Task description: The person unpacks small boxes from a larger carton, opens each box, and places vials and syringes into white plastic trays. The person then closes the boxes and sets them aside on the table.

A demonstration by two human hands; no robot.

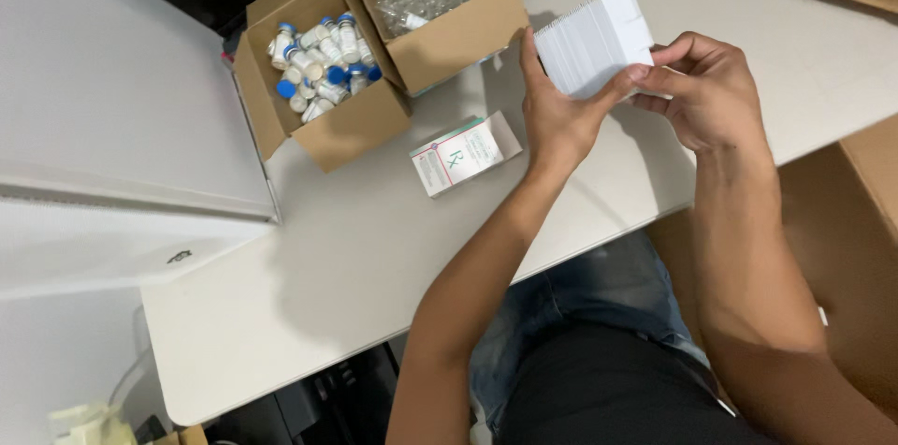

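Gripping a stack of flat white cartons (591,41) in both left hand (559,117) and right hand (703,89), fingers closed, seemingly separating one.

The person has two bare arms with no sleeves showing on them. The left hand (559,117) has no glove, no ring and no watch. The right hand (706,89) is bare too, with short, plain nails. The legs wear blue jeans (599,300) that look a bit faded and have small folds in them. Over the tummy is a black top (608,389), plain and dark
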